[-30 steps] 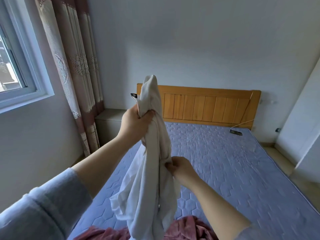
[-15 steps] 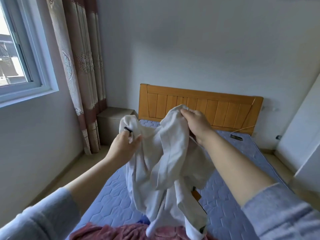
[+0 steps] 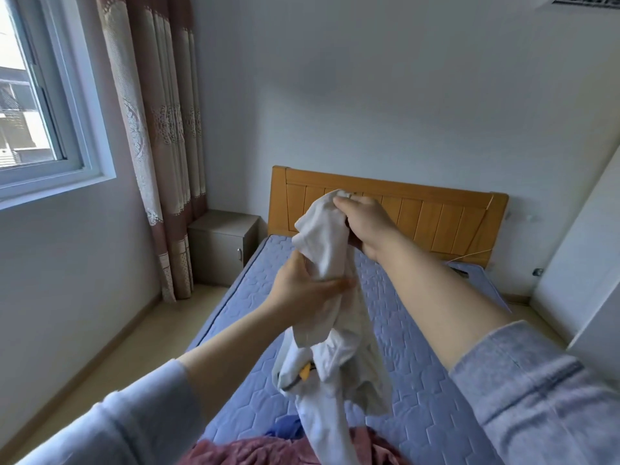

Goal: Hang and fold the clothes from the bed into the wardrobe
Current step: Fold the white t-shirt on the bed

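Observation:
A white garment [image 3: 327, 250] with a small yellow mark hangs bunched above the bed [image 3: 419, 380]. My right hand [image 3: 365, 223] grips its top end up near the wooden headboard [image 3: 436, 223]. Lower down, my left hand [image 3: 302, 286] is wrapped around the cloth's middle. The rest of the garment trails down to the bed's near end. There a dusty-pink garment [image 3: 268, 451] and a bit of blue cloth [image 3: 285, 427] lie on the mattress. No hanger shows now.
A grey bedside cabinet [image 3: 221, 246] stands left of the bed under patterned curtains [image 3: 161, 146]. A window [image 3: 33, 105] is at far left. A white wardrobe panel [image 3: 583, 263] rises at the right edge. Bare floor runs along the bed's left side.
My left hand slid from the garment's upper left corner to its middle and closed around it. My right hand stayed high, and the cloth went from spread wide to one narrow bunch.

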Demonstrator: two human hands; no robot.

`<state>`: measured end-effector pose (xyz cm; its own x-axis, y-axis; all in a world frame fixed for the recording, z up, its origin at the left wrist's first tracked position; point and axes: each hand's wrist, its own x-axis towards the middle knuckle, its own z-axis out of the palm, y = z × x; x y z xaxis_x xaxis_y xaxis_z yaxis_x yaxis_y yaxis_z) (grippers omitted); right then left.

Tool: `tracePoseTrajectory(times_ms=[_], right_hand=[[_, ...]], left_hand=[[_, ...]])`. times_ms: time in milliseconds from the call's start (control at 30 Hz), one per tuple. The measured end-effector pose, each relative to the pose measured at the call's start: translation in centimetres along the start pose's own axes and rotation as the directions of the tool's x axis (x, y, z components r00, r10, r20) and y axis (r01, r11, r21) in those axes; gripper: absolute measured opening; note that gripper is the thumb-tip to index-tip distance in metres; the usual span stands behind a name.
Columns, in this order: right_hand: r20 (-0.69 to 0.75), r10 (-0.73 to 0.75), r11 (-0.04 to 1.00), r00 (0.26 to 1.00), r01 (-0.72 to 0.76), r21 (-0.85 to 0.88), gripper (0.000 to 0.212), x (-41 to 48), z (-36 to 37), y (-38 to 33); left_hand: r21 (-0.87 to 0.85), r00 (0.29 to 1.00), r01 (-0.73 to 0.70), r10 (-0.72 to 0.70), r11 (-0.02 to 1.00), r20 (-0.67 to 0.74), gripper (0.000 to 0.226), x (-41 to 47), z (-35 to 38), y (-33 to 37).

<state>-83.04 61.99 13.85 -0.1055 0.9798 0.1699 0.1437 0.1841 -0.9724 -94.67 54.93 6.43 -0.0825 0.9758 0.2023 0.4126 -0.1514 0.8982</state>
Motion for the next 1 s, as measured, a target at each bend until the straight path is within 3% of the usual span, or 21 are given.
tracePoseTrajectory(times_ms=[67, 133, 233, 400, 500, 633, 867, 933, 1000], right_hand=[[0.026, -0.005, 1.000, 1.000, 0.005, 0.007, 0.022, -0.3, 0.0, 0.0], [0.070, -0.004, 0.997, 0.998, -0.001, 0.071, 0.021, -1.0, -0.3, 0.1], [0.108, 0.022, 0.974, 0.994, -0.045, 0.221, 0.022, -2.5, -1.6, 0.9], [-0.106, 0.111, 0.974, 0.988, -0.088, 0.207, 0.017, -4.8, -3.4, 5.2], [-0.145, 0.187, 0.973, 0.972, -0.163, 0.164, 0.013, -6.1, -3.2, 7.6], [-0.075, 0.204, 0.978, 0.976, -0.199, 0.063, 0.014, -7.5, -2.1, 9.5], [0.141, 0.081, 0.973, 0.987, -0.047, -0.228, 0.017, -9.6, 0.0, 11.1], [0.165, 0.071, 0.970, 0.984, -0.030, -0.241, 0.022, -9.6, 0.9, 11.8], [0.109, 0.010, 0.968, 0.994, 0.018, -0.251, 0.012, -9.4, 1.7, 11.9]], left_hand=[[-0.036, 1.000, -0.003, 0.002, 0.999, -0.019, 0.030, 0.7, 0.1, 0.5], [-0.126, 0.999, 0.015, -0.021, 0.992, -0.048, 0.017, 1.3, -0.3, 0.7], [-0.228, 0.995, 0.052, -0.070, 0.972, -0.070, 0.018, 2.3, -1.0, 0.4], [-0.248, 0.984, 0.092, -0.127, 0.964, -0.129, 0.028, 3.1, -0.7, -0.3], [-0.259, 0.976, 0.083, -0.131, 0.962, -0.176, 0.029, 4.0, -0.7, 0.1], [-0.212, 0.981, 0.030, -0.069, 0.977, -0.182, 0.026, 4.7, -0.6, 1.4], [-0.230, 0.963, -0.034, -0.030, 0.973, -0.269, 0.022, 5.3, -1.6, 3.6], [-0.265, 0.961, -0.042, -0.034, 0.963, -0.276, 0.024, 5.3, -1.9, 4.0], [-0.291, 0.963, -0.043, -0.037, 0.956, -0.265, 0.025, 5.3, -2.2, 4.4]])
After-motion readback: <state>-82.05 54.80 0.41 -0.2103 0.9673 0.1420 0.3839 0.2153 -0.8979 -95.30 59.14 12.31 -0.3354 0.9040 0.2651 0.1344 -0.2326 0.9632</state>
